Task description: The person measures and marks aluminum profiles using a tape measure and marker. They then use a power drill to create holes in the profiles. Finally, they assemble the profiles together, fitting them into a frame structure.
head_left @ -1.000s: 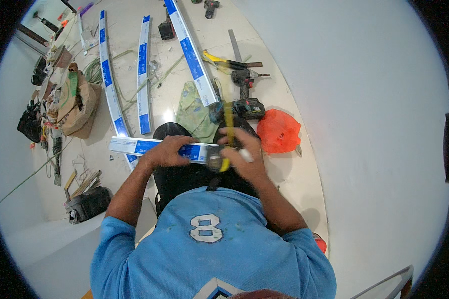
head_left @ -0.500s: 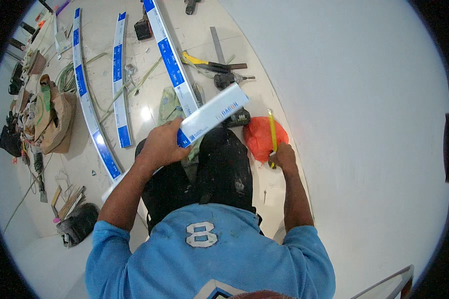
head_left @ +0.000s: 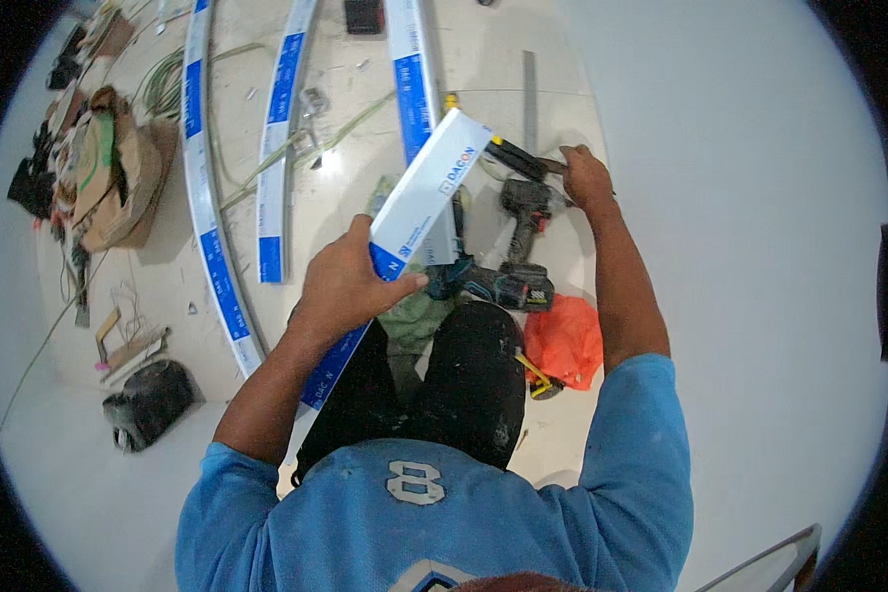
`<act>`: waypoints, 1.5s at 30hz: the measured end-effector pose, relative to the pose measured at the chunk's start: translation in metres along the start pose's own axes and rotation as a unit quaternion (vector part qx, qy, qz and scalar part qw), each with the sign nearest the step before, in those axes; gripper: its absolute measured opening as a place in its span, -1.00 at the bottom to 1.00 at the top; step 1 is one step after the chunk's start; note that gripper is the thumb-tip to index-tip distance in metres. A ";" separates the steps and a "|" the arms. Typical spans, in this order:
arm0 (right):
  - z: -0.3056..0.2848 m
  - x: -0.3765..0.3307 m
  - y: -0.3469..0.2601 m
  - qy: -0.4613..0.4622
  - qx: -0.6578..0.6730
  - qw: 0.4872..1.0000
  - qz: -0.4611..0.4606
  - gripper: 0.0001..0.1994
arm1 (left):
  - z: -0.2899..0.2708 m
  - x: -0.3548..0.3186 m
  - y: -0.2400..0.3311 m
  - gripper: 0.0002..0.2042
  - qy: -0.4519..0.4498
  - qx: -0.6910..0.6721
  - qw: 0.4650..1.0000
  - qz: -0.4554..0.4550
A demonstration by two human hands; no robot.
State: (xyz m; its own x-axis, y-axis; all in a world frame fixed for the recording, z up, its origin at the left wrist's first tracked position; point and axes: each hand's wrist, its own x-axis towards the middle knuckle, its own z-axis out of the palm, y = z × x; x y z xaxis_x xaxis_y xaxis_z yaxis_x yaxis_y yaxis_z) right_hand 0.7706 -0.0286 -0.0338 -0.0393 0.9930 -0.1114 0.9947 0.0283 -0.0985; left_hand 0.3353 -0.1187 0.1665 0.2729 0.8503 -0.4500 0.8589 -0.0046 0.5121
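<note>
My left hand [head_left: 345, 271] is closed round a long flat profile [head_left: 429, 183] covered in white and blue printed film. It slants up to the right over my knees, and its lower part runs beneath my forearm. My right hand [head_left: 589, 180] reaches forward near the wall, fingers curled at the dark handle of a try square [head_left: 530, 99] whose metal blade lies on the floor. Beside that handle is a black and yellow hand tool [head_left: 511, 155]. A yellow and black tape measure [head_left: 543, 387] rests by an orange-red plastic bag [head_left: 567, 340].
Two cordless drivers [head_left: 525, 219] [head_left: 498, 286] lie ahead of my knees. More film-covered profiles [head_left: 199, 148] [head_left: 284, 128] [head_left: 412, 89] stretch across the tiled floor. A brown bag [head_left: 118, 187], cable [head_left: 168, 84] and a black pouch [head_left: 150, 403] are at left. A plain wall [head_left: 740, 247] rises close on the right.
My right hand has let go of the tape measure, now on the floor, and moved forward to the try square's handle. The profile in my left hand is tilted more steeply.
</note>
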 end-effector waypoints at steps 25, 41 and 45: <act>-0.175 -0.084 -0.069 0.111 0.043 0.990 -0.068 -0.66 | -0.053 -0.032 -0.037 -0.38 0.113 -0.235 0.962 0.086; -0.048 -0.194 -0.080 -0.035 0.091 0.987 0.128 -0.69 | -0.085 0.030 -0.034 -0.25 0.101 -0.237 0.965 -0.044; -0.037 -0.171 -0.085 0.001 0.107 0.990 0.096 -0.72 | -0.096 0.071 -0.057 -0.23 0.087 -0.235 0.962 -0.108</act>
State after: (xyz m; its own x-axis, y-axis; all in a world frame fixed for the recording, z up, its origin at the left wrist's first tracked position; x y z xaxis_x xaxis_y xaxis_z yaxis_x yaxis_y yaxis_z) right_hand 0.6961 -0.1969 0.0299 0.1478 0.9781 -0.1468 0.9413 -0.1846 -0.2825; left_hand 0.2640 -0.0077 0.1760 -0.0026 0.8802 -0.4745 0.5849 0.3862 0.7132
